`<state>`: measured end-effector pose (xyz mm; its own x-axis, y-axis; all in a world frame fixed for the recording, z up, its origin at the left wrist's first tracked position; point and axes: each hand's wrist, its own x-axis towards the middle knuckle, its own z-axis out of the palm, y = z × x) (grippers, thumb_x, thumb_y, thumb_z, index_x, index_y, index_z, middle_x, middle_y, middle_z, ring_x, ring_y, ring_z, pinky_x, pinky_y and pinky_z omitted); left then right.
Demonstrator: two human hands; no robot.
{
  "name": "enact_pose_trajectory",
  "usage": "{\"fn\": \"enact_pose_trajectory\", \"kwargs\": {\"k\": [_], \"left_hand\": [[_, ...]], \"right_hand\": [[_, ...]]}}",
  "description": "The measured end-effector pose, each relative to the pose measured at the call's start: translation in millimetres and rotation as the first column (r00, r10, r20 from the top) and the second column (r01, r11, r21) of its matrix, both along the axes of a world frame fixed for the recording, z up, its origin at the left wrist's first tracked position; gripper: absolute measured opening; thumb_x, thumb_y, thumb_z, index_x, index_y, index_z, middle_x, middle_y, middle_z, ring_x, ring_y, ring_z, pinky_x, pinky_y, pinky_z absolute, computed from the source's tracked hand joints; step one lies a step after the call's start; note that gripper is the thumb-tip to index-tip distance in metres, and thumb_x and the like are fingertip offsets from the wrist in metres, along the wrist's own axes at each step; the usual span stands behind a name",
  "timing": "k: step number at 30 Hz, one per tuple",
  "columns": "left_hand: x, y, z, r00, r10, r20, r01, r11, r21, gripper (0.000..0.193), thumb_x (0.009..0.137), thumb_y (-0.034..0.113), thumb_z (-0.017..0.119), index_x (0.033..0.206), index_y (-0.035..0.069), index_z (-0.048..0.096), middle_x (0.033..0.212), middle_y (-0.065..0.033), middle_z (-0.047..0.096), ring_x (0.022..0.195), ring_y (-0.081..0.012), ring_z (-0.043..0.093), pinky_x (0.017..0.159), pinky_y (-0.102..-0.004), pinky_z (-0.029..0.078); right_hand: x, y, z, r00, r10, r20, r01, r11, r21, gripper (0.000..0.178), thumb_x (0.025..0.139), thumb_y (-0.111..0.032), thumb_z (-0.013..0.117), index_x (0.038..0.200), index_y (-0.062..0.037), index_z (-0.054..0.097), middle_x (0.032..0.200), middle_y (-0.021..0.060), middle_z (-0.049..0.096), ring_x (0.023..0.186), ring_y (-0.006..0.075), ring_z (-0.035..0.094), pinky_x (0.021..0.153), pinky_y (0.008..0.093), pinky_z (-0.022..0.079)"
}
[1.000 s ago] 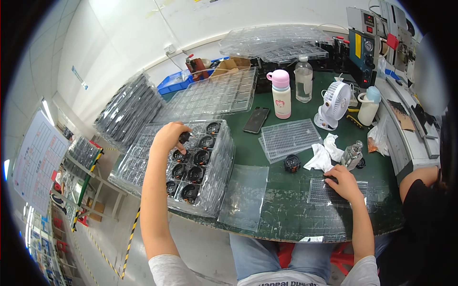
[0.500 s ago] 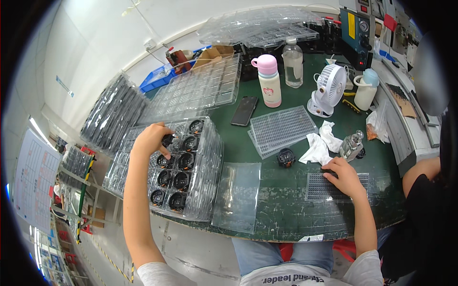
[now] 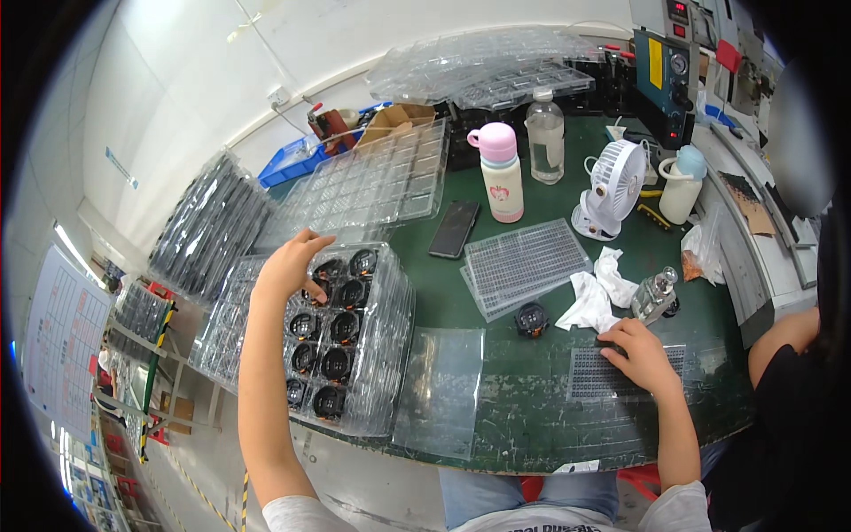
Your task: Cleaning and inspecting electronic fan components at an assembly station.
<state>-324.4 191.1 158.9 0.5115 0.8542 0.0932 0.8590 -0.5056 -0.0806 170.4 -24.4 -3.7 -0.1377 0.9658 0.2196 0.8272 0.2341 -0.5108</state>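
Note:
My left hand (image 3: 294, 269) is over the clear plastic tray (image 3: 381, 355), its thumb and fingers spread around a round black part (image 3: 329, 269) sitting in a compartment. Nothing shows lifted in its fingers. Several more round black parts with orange bits fill two columns of the tray, such as a black housing (image 3: 344, 328). My right hand (image 3: 638, 356) rests on a small dotted grid sheet (image 3: 589, 377), fingers curled over a small dark thing that I cannot make out. A single round black part (image 3: 532, 319) lies on the table to its left.
Near my right hand are white wipes (image 3: 589, 297) and a glass bottle (image 3: 654, 297). Farther back stand a white fan (image 3: 612, 186), a pink-capped flask (image 3: 501, 177) and a phone (image 3: 455, 229). Stacked clear trays (image 3: 213, 222) rise at the left. Another person's knee (image 3: 784, 341) is at the right.
My left thumb and fingers have spread apart, and a black part now shows in the tray beside them. The view has tilted slightly up. My right hand keeps its place.

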Motion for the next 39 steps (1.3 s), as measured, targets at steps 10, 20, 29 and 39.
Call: {"fn": "enact_pose_trajectory", "kwargs": {"k": [10,20,29,39], "left_hand": [[-10,1,-17,0.976,0.174,0.127,-0.157,0.979,-0.133,0.04,0.067,0.002,0.075,0.105,0.009,0.069,0.1,-0.0136,0.066,0.092,-0.0317,0.065,0.082,-0.0399,0.051],[-22,-28,-32,0.909,0.289,0.3,-0.296,0.955,-0.024,0.03,0.07,0.002,0.073,0.098,0.006,0.063,0.088,-0.0148,0.068,0.085,-0.0346,0.065,0.075,-0.0428,0.052],[-32,-98,-38,0.879,0.43,0.204,-0.454,0.887,0.083,0.027,0.076,0.013,0.07,0.102,0.008,0.068,0.089,-0.0126,0.07,0.076,-0.0284,0.068,0.072,-0.0392,0.053],[-13,-155,-21,0.831,0.503,0.237,-0.493,0.864,-0.106,0.034,0.076,0.028,0.076,0.105,0.012,0.069,0.093,-0.0083,0.071,0.081,-0.0226,0.067,0.073,-0.035,0.053]], "right_hand": [[0,0,0,1.0,0.007,0.029,-0.008,1.0,0.013,0.023,0.08,-0.016,0.069,0.1,-0.0071,0.065,0.097,0.0066,0.059,0.096,0.0264,0.057,0.081,0.0378,0.049],[1,0,-5,0.999,0.032,0.019,-0.033,0.998,0.052,0.023,0.081,-0.018,0.068,0.101,-0.0067,0.065,0.099,0.0068,0.058,0.097,0.0258,0.057,0.083,0.0372,0.048],[4,-5,-6,0.999,0.021,0.043,-0.023,0.998,0.064,0.023,0.079,-0.017,0.069,0.099,-0.0063,0.066,0.098,0.0072,0.058,0.097,0.0261,0.056,0.083,0.0369,0.048],[1,-6,-13,0.996,0.044,0.071,-0.051,0.994,0.096,0.025,0.079,-0.014,0.068,0.102,-0.0047,0.064,0.098,0.0094,0.056,0.097,0.0284,0.055,0.084,0.0383,0.047]]}}
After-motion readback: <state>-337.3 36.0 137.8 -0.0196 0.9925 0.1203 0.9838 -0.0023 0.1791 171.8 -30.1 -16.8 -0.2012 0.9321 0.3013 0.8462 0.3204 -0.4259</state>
